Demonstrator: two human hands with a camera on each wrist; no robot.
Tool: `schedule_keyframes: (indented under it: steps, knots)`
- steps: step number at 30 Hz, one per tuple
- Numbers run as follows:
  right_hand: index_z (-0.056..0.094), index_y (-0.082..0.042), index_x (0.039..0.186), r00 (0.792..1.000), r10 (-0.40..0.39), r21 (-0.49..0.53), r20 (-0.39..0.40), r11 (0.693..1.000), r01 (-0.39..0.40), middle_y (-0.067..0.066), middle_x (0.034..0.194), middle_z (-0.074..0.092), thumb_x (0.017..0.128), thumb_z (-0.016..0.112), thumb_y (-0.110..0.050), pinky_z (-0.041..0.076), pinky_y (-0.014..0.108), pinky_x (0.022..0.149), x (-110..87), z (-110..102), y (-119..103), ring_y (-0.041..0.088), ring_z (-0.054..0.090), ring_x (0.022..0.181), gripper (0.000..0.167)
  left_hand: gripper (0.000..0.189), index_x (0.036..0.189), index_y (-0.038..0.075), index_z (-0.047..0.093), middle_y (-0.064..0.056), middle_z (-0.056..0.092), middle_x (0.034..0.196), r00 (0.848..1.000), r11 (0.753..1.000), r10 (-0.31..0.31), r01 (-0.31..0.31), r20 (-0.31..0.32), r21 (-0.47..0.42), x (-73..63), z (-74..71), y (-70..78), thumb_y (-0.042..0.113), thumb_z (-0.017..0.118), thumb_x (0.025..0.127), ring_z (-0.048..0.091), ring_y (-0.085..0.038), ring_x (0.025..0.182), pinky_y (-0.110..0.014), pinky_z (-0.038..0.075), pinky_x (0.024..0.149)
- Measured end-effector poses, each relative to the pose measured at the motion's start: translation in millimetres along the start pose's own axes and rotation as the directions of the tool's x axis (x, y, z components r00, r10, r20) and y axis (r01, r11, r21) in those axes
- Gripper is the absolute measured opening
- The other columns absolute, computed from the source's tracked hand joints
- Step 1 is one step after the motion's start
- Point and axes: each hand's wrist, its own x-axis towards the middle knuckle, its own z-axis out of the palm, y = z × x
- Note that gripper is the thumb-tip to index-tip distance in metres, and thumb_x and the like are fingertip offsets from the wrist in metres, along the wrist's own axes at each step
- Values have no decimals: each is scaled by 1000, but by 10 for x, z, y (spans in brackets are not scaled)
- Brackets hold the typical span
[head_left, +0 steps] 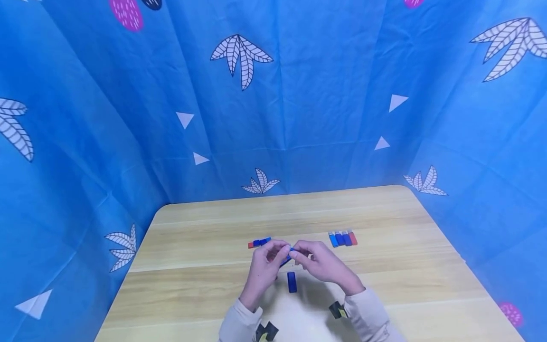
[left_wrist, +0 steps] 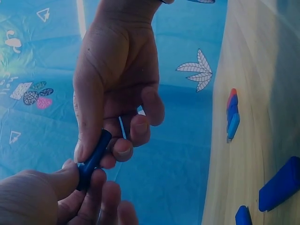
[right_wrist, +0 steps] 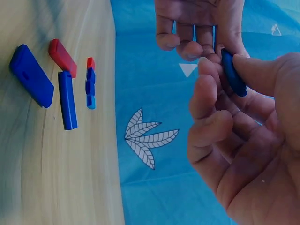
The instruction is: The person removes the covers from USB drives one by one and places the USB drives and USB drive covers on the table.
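Observation:
Both hands meet over the table. My left hand (head_left: 266, 267) pinches one end of a small blue stick (left_wrist: 93, 159), which looks like a USB flash drive, between thumb and fingers. My right hand (head_left: 322, 262) pinches its other end. Fingers cover much of the stick, so its ends are partly hidden. Below the hands a dark blue stick (head_left: 292, 282) lies on the table. The right wrist view also shows a red stick (right_wrist: 62, 57) and another blue stick (right_wrist: 68, 101) lying close by.
Beyond the left hand sits a row of short red and blue pieces (head_left: 259, 242). Farther right is a row of blue and red sticks (head_left: 343, 238) with pale tips, like flash drives. The wooden table (head_left: 192, 285) meets a blue patterned curtain (head_left: 325, 95) at the back and sides.

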Motion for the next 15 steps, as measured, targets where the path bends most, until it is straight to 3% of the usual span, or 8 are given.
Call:
schedule_keyframes:
  steps: [3, 7, 15]
  knots:
    - [66, -23, 85, 999, 4, -9, -34, 1000, -4, 2, 76, 67, 103, 60, -32, 50, 22, 57, 16, -17, -8, 1, 54, 64, 21, 14, 97, 13, 75, -8, 74, 92, 1000, 1000, 7, -7, -4, 9, 33, -1, 4, 27, 71, 96, 61, -6, 75, -19, 49, 68]
    - [62, -23, 77, 997, -2, -18, -76, 1000, 0, -7, 70, 60, 100, 64, -30, 45, 20, 55, 32, -42, -13, 2, 50, 62, 24, 14, 93, 8, 74, -12, 73, 91, 1000, 999, 9, -9, -6, -47, 84, 12, -1, 21, 71, 95, 60, -6, 73, -18, 50, 66]
    - [59, -21, 76, 999, -22, -36, -46, 999, 20, -12, 68, 52, 100, 64, -29, 42, 18, 55, 7, -52, 60, -1, 45, 60, 26, 11, 93, 4, 74, -15, 74, 90, 1000, 997, -22, 22, 0, -73, 91, 67, -47, 15, 73, 93, 61, -6, 74, -18, 50, 69]
